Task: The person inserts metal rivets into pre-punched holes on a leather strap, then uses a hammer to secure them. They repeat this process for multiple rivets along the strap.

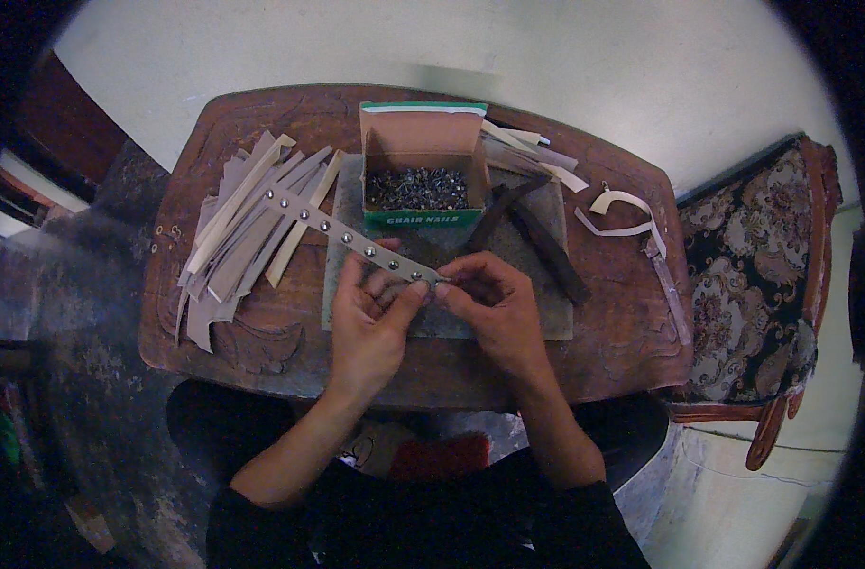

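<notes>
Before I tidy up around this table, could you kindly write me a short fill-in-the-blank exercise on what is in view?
1. Of the left hand and the right hand, ____ touch the studded strip.
2. In the picture, the large pile of flat strips lies to the ____ of the open box.
3. The outside of that box's front wall is ____.
4. The patterned chair stands to the ____ of the wooden table.

Missing words: both; left; green; right.
</notes>
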Demonstrator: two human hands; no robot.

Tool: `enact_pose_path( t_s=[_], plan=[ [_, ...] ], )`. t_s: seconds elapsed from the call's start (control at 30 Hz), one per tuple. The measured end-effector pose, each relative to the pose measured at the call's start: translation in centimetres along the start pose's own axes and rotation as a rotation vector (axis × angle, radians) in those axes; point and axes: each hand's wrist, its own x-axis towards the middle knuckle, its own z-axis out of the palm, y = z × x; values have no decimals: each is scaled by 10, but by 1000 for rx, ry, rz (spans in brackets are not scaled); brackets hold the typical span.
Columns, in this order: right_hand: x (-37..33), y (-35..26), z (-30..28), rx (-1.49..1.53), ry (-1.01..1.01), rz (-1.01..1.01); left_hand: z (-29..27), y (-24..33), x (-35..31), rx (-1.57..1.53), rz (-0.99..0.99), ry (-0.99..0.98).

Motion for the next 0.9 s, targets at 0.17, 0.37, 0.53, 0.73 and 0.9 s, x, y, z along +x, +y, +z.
enact_pose_path(
  t_s=[0.17,0.37,0.53,0.73,0.9],
  plan=[
    [-1,2,1,-5,13,5,1,-1,-1,71,25,1],
    [-1,7,2,-49,32,-7,1,-4,-1,60,2,10],
    [2,3,-5,79,-23,29,4,1,0,-30,-17,56],
    [4,2,-12,207,-126,114,3,1,1,-206,-61,66],
    [4,3,-12,260,-168,100,0,2,2,-271,-87,32]
  ],
)
